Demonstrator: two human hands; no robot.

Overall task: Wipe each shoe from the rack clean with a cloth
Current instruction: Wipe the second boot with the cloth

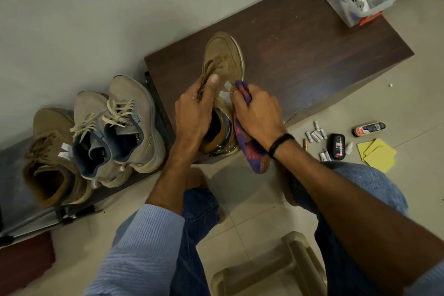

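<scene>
The wall [72,7] was plain grey. The floor [252,190] had big, light tiles. A dark brown wooden cabinet [312,50] stood against the wall. A tan plastic stool [295,269] stood on the tiles. The light was soft.

No text reads clearly; labels on the polish bottle [336,146] and tin [370,128] seem too blurred.

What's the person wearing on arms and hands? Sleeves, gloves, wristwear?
Both hands are bare, no gloves: left hand, right hand. The left arm has a light blue ribbed sleeve, forearm uncovered. The right wrist carries a thin black band. No rings visible.
</scene>
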